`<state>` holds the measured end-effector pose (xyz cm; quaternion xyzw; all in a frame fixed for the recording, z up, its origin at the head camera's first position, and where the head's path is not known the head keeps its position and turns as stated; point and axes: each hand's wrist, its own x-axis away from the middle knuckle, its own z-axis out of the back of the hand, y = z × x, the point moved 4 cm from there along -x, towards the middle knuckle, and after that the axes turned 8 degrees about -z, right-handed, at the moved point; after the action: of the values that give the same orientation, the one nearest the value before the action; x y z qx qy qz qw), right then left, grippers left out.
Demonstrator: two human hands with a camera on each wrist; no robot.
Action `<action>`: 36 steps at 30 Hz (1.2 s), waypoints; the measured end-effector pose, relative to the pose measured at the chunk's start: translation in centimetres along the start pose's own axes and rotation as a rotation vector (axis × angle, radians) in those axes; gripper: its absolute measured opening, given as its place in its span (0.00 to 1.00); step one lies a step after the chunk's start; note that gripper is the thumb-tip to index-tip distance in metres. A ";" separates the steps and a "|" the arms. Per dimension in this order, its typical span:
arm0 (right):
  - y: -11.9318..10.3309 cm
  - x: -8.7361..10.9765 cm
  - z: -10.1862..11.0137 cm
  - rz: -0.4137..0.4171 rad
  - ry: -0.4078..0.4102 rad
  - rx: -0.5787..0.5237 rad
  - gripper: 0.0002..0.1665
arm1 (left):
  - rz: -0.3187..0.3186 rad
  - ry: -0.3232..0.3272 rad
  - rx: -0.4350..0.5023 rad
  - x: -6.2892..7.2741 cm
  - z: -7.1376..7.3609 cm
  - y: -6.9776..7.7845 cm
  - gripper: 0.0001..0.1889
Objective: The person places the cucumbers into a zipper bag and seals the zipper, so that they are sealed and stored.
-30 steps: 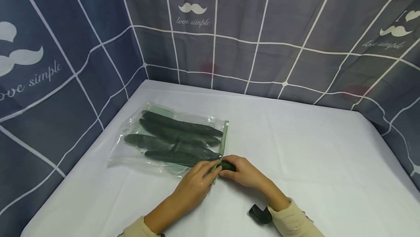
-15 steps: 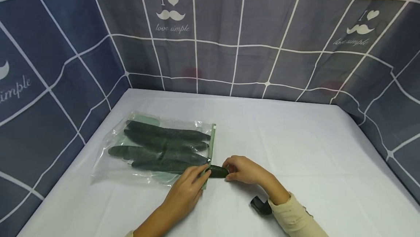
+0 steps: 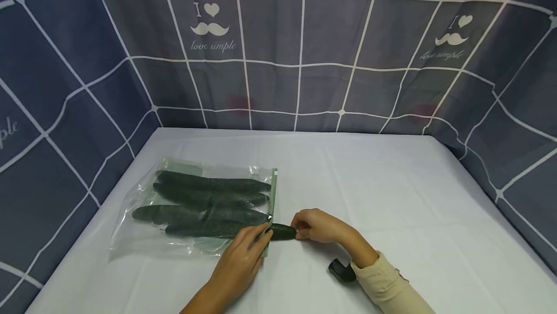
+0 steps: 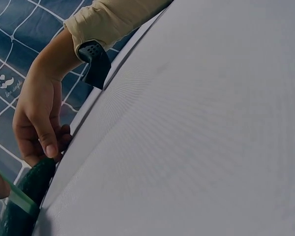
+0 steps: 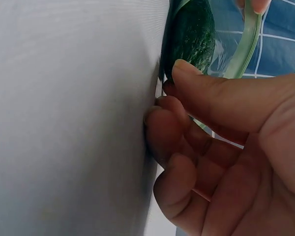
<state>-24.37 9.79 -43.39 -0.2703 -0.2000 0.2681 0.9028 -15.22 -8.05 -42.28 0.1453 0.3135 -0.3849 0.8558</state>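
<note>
A clear zip bag (image 3: 130, 241) with a green strip along its mouth (image 3: 273, 193) lies flat on the left of the table. Several dark green cucumbers (image 3: 213, 184) lie side by side inside it. One more cucumber (image 3: 283, 232) is partway through the mouth, its end sticking out to the right. My left hand (image 3: 237, 262) holds the bag's edge near its front corner, beside this cucumber. With thumb and fingers my right hand (image 3: 319, 226) pinches the cucumber's outer tip; the thumb rests on it in the right wrist view.
A white cloth covers the table (image 3: 370, 188). Dark checked curtains (image 3: 278, 87) hang along the back and sides. A black strap-like piece (image 3: 342, 271) sits by the right sleeve (image 3: 383, 280).
My right hand has drawn back from beside the bag's mouth to the cucumber's outer tip, so more of the cucumber shows. My left hand stays at the bag's edge. The head view has shifted.
</note>
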 end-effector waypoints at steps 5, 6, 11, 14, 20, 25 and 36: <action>0.0 0.0 -0.2 -0.013 0.008 0.012 0.08 | 0.003 0.012 0.002 0.1 0.1 0.1 0.32; 0.0 0.1 -0.2 -0.016 0.012 0.016 0.08 | 0.001 0.014 0.002 0.0 0.1 0.1 0.32; -0.2 0.2 -0.4 -0.017 0.017 0.015 0.08 | -0.004 0.015 0.002 0.1 0.3 0.4 0.31; -0.2 0.2 -0.5 -0.009 0.019 0.014 0.08 | -0.010 0.018 0.002 0.1 0.4 0.4 0.31; -0.3 0.1 -0.6 0.012 0.030 0.002 0.08 | -0.021 0.014 0.000 0.2 0.5 0.4 0.31; -0.2 -0.1 -0.7 0.047 0.043 -0.018 0.08 | -0.012 0.000 -0.004 0.4 0.4 0.5 0.31; -0.4 -0.4 -0.6 0.087 0.098 -0.106 0.09 | -0.032 0.033 0.008 0.0 0.5 0.4 0.32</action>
<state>-24.27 9.01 -43.71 -0.3387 -0.1576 0.2825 0.8835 -14.66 -8.02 -41.92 0.1500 0.3286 -0.3972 0.8437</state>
